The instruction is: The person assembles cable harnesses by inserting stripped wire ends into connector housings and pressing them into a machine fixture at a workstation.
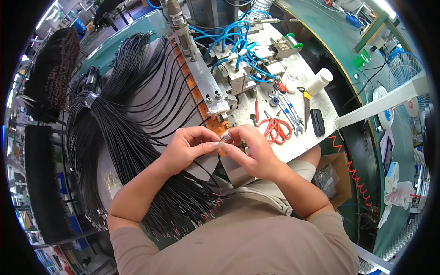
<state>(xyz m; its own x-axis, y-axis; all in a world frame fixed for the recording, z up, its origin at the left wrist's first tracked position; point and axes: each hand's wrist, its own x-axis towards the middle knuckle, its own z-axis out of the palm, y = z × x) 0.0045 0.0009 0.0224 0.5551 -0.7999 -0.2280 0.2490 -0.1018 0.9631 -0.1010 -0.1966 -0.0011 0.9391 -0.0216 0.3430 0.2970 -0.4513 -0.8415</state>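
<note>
Left hand (184, 147) meets right hand (255, 152); black cable bundle (123, 141) slants toward lower right.

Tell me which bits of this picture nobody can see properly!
All in the head view:
1. Whatever is between the fingertips of the left hand and right hand: too small, and the fingers cover it.
2. Ends of the black cables: too small and tangled to count.
3. Top of the machine: cut off by the upper edge.
4. Part of the fan: behind the white bar.
</note>
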